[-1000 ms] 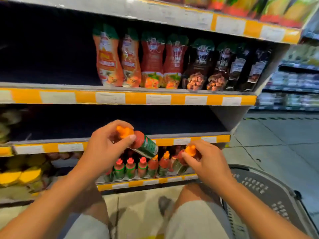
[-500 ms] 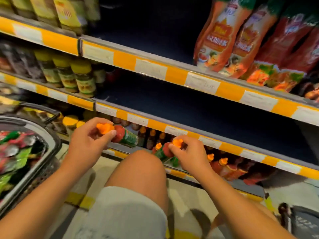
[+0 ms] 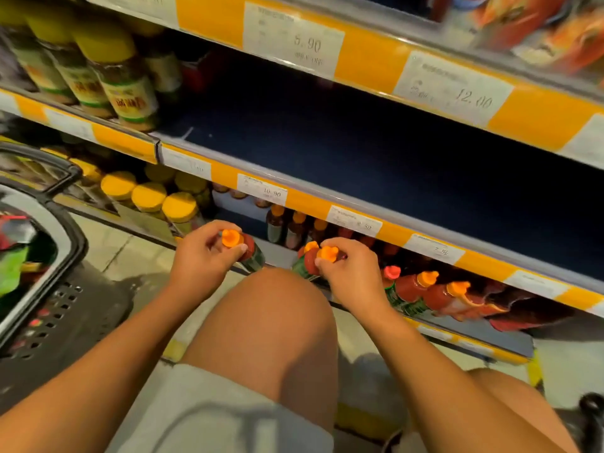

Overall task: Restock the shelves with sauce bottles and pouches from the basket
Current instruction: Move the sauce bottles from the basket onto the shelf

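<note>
My left hand (image 3: 204,261) grips a red sauce bottle (image 3: 250,255) with an orange cap and green label, held low at the front of the bottom shelf (image 3: 277,256). My right hand (image 3: 351,273) holds a like bottle (image 3: 307,264) by its orange cap, beside another orange cap. More red sauce bottles (image 3: 421,294) lie along the bottom shelf to the right. The grey basket (image 3: 49,308) stands at the left with red and green pouches (image 3: 14,256) inside.
The middle shelf (image 3: 376,165) above my hands is dark and bare. Yellow-lidded jars (image 3: 148,196) fill the lower left, taller yellow-capped jars (image 3: 121,83) the upper left. Dark bottles (image 3: 294,228) stand behind. My bare knee (image 3: 274,308) is under my hands. Pouches (image 3: 539,31) hang top right.
The view has dropped and moved closer to the shelves. Both hands have lowered their bottles toward the bottom shelf front, still holding them.
</note>
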The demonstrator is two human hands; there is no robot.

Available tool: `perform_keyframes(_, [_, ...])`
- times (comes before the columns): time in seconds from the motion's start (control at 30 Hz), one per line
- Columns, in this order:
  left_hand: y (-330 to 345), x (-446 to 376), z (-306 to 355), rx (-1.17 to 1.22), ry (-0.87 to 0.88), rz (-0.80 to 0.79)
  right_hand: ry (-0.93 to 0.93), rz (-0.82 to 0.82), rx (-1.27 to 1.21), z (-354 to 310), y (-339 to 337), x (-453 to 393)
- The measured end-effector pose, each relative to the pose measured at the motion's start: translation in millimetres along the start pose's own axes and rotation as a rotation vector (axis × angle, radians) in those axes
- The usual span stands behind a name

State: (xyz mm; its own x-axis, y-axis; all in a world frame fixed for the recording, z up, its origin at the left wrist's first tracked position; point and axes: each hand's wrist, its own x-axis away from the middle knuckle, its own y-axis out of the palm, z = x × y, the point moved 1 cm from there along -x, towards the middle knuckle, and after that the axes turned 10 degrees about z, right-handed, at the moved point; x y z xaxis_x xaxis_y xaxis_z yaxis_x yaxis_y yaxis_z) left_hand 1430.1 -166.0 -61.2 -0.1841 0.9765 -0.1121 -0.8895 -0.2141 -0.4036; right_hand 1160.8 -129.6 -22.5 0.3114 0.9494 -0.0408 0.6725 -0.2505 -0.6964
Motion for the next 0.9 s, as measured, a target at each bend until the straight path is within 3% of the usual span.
perform_keyframes(0.17, [35,-17,-21,-0.019,-0.118,0.01,-0.101,-0.055,0.016,6,32,-12])
perform_keyframes(0.33, [59,-33,-29,-0.142,-0.125,-0.045,-0.158,-0.045,0.088,7,58,-21])
perform_keyframes(0.53, [76,-51,-30,-0.241,-0.052,-0.187,-0.154,-0.095,0.178,9,85,-39])
perform_keyframes(0.73, [90,-63,-37,-0.312,0.01,-0.27,-0.159,-0.031,0.285,13,100,-52])
perform_keyframes(0.9, [98,-75,-41,-0.387,0.028,-0.268,-0.18,0.001,0.392,16,112,-54])
